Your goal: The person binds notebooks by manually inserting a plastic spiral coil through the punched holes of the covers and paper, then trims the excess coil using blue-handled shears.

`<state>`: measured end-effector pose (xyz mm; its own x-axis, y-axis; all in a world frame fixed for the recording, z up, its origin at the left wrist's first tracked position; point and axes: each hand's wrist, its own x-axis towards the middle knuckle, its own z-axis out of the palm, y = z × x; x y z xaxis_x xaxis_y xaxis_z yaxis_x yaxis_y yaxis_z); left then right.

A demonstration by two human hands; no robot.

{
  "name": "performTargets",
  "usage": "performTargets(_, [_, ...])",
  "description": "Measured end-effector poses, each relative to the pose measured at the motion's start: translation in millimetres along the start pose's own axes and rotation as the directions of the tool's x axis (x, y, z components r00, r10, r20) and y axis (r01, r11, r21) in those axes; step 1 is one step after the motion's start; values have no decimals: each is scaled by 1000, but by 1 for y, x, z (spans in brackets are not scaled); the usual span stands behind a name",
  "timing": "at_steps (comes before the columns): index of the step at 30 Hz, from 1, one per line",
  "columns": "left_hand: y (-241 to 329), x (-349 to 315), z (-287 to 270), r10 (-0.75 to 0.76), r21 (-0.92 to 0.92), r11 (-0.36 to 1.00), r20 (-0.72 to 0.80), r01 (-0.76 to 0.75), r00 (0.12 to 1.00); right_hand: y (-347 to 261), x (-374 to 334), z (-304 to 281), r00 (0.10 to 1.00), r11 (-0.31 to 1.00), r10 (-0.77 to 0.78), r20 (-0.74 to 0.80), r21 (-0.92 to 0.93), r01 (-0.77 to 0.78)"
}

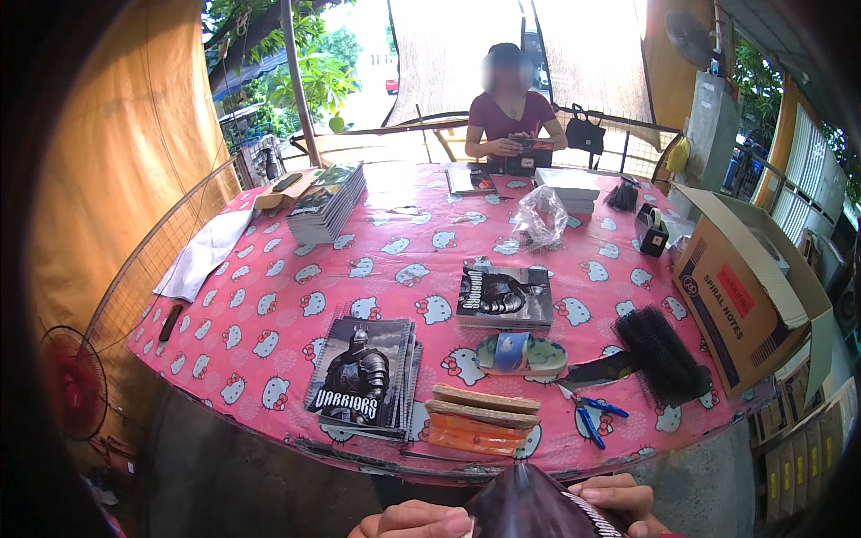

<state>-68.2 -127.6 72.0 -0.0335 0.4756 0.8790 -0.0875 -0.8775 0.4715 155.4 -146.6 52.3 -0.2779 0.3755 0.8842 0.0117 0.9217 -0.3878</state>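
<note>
Close to me at the lower edge, a dark glossy notebook cover [520,504] with white lettering is bent into a curve. My left hand [414,520] is closed on its left side, thumb and fingers pressed together. At its right side the fingers of my right hand [617,495] curl over the lettered edge. The picture's lower edge cuts off both hands. Just beyond lie an orange-wrapped block [480,432] and a stack of spiral notebooks [359,377] with a knight on the cover. Blue-handled pliers [592,420] lie to the right.
A pink patterned tablecloth [395,278] covers the table. On it are another notebook stack [505,296], a slide sandal [520,354], black spiral coils [662,357] and a plastic bag [538,220]. A cardboard box [740,296] stands right. Opposite, a co-worker [511,117] handles a dark notebook.
</note>
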Motion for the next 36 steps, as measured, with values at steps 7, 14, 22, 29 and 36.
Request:
performTargets(7, [-14, -4, 13, 127, -17, 991, -165, -132, 978, 1, -15, 0, 996, 998, 56, 62, -40, -53])
performTargets(14, [-51, 22, -42, -387, 17, 917, 269, 398, 882, 25, 14, 8, 878, 877, 379, -292, -189, -442])
performTargets(22, [-128, 17, 1, -626, -41, 777, 44, 628, 779, 105, -61, -11, 707, 591, 633, -316, -392, -705])
performTargets(29, [-144, 6, -14, -594, -25, 803, 51, 596, 803, 128, -66, 7, 703, 729, 564, -434, -139, -671])
performTargets(36, [-146, 7, -11, -666, 132, 745, 80, 654, 742, 145, -100, 2, 675, 598, 698, -240, -323, -734])
